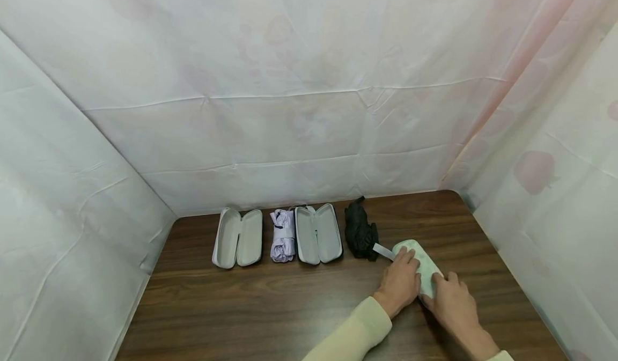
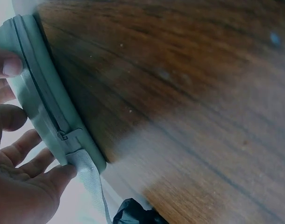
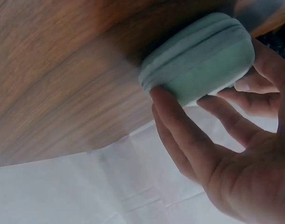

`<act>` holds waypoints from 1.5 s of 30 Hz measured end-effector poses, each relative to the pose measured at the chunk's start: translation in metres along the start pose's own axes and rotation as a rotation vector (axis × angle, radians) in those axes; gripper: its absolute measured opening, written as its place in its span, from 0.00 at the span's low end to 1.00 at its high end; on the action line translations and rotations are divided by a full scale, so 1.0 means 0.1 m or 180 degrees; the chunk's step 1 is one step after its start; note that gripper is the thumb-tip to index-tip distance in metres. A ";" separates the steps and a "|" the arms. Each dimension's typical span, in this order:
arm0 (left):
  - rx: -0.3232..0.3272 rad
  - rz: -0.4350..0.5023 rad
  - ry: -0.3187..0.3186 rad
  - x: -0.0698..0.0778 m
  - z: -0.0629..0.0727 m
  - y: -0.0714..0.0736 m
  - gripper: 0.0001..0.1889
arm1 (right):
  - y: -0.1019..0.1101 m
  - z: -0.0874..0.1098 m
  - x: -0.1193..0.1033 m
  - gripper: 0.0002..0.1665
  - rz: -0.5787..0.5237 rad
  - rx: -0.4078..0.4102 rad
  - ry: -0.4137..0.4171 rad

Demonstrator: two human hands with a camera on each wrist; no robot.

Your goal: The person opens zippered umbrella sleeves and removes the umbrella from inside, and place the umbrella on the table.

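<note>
A pale green zip case (image 1: 427, 264) lies closed on the right part of the table. My left hand (image 1: 401, 279) holds its left side, with fingers over the top. At the near right end, my right hand (image 1: 453, 303) grips the same case between thumb and fingers. A grey strap (image 1: 383, 251) sticks out from the case's far left side. The left wrist view shows the zipper pull (image 2: 63, 135) beside the strap, close to a fingertip. In the right wrist view, fingertips touch the case's edge. Its underside is hidden.
A black folded bundle (image 1: 359, 232) lies just left of the case. Farther left are an open grey case (image 1: 328, 233), a lilac folded bundle (image 1: 282, 236) and another open pale case (image 1: 251, 237). Pale cloth walls (image 1: 299, 125) border the wooden table (image 1: 270, 307).
</note>
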State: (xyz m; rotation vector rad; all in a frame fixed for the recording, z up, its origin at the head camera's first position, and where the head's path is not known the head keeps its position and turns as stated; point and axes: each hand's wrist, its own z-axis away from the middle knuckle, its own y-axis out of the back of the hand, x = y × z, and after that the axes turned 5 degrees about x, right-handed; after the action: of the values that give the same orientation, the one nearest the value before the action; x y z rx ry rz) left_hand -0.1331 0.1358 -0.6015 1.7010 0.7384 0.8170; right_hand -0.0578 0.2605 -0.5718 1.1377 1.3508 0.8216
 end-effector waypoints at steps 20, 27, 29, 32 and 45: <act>-0.0203 -0.0222 -0.0202 -0.03 -0.03 0.01 0.16 | 0.06 -0.02 -0.03 0.34 -0.0068 -0.0354 0.0179; -0.0222 -0.0290 -0.0220 -0.02 -0.03 0.03 0.16 | 0.04 -0.02 -0.03 0.34 -0.0121 -0.0243 0.0172; -0.0207 -0.0312 -0.0217 -0.01 -0.01 0.04 0.16 | 0.04 -0.02 -0.03 0.35 -0.0133 -0.0237 0.0148; -0.0111 -0.0305 -0.0180 0.03 0.04 0.04 0.16 | 0.06 0.00 -0.01 0.35 -0.0208 -0.0249 0.0058; -0.0014 -0.0093 0.0072 0.37 0.27 -0.01 0.29 | 0.04 -0.17 0.41 0.28 -0.1094 -0.0790 -0.0547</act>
State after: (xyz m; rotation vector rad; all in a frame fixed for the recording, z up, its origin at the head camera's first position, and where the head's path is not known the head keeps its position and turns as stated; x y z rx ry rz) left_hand -0.0902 0.1508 -0.6022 1.6757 0.7748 0.8182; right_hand -0.0696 0.3033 -0.5783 0.7384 1.2183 0.6056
